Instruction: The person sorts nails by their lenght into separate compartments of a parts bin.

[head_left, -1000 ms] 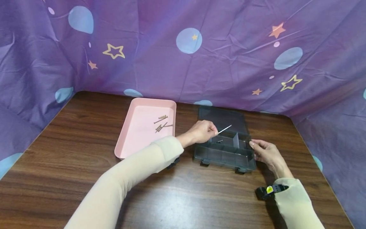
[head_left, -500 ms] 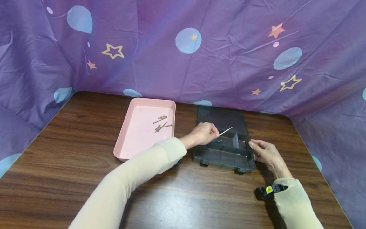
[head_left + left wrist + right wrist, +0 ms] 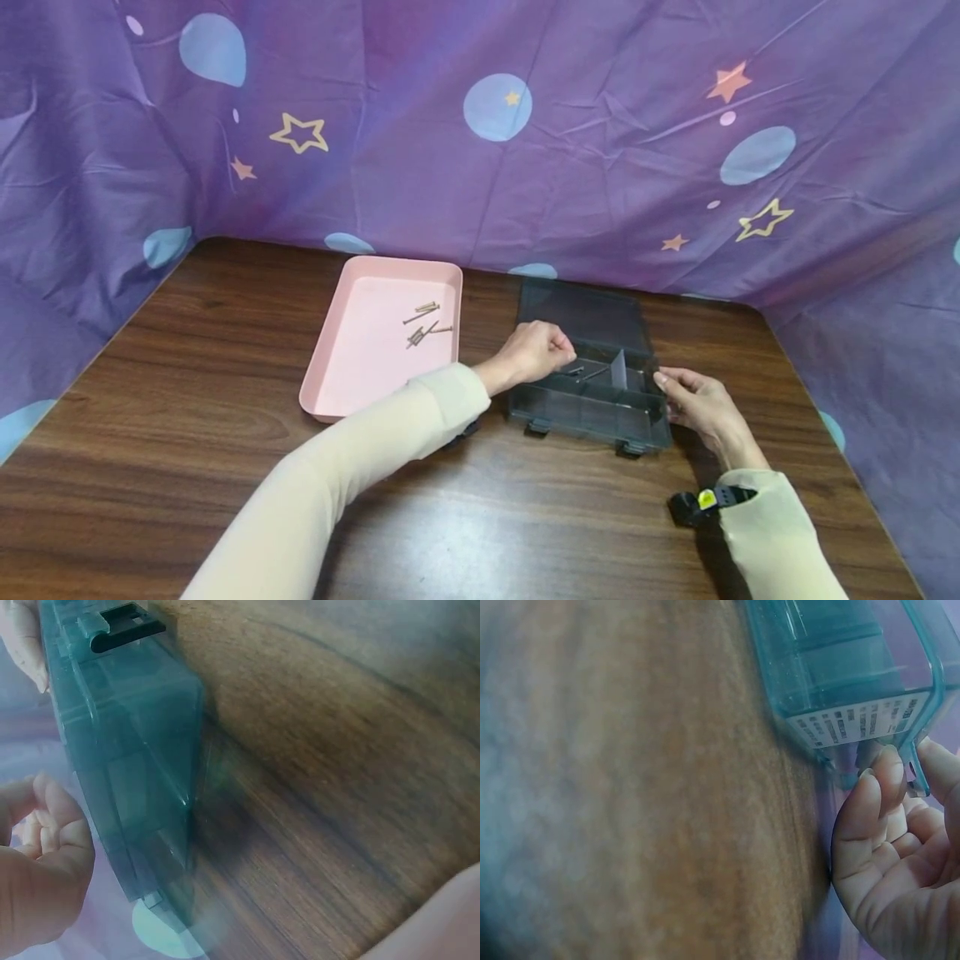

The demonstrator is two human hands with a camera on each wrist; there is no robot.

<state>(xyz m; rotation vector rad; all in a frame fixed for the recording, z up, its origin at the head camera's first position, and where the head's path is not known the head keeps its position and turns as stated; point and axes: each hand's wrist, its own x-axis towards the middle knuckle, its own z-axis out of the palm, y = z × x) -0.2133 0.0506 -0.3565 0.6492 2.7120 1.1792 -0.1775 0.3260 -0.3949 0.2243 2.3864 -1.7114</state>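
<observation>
The translucent box (image 3: 581,423) stood open on the wooden table (image 3: 465,517), its lid (image 3: 581,310) laid back behind it. Dark fasteners (image 3: 593,374) lay in its rear row, left of a pale divider (image 3: 618,370). Near them, the left hand (image 3: 531,353) had its fingers curled and fingertips drawn together, gripping nothing visible. The right hand (image 3: 703,410) pinched the box's right edge between thumb and fingers. Brassy screws (image 3: 417,337) sat inside the pink tray (image 3: 358,367), to the left.

From my end I count two hands (image 3: 534,350) (image 3: 701,407), one tray (image 3: 356,367), one box (image 3: 585,408), two latches (image 3: 628,451); the overlapping screws (image 3: 416,337) defy exact counting.
</observation>
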